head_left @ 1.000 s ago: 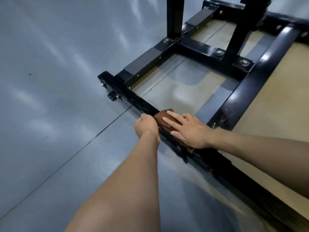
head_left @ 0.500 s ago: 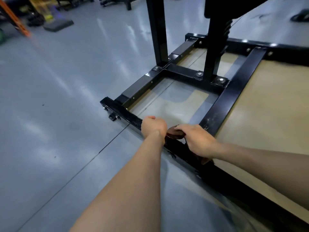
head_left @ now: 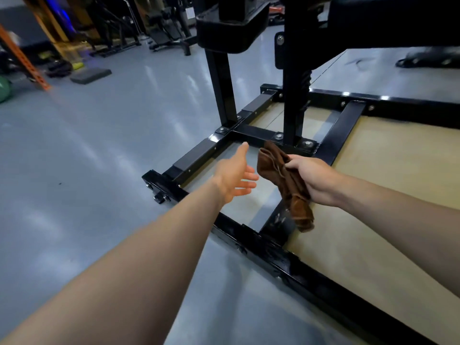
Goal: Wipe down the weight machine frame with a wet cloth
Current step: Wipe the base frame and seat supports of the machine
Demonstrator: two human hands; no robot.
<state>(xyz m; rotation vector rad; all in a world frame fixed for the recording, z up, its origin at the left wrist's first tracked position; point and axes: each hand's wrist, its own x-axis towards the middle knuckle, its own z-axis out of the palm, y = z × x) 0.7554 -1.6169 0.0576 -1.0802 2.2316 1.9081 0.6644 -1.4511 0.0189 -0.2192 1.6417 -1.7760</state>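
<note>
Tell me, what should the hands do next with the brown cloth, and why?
Probably bring the brown cloth, gripped by the right hand in the air, down onto the black frame. The left hand is open and empty, and the cloth touches no bar.

Brown cloth (head_left: 283, 180) above black weight machine frame (head_left: 273, 255)

Cloth: crumpled, hanging clear of the frame's near base rail, over its cross-member. Frame: glossy black steel tubing, bolted joints, flat on floor.

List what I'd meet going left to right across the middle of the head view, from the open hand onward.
Open left hand → crumpled brown cloth → right hand gripping it → black steel crossbar of the machine frame, behind.
</note>
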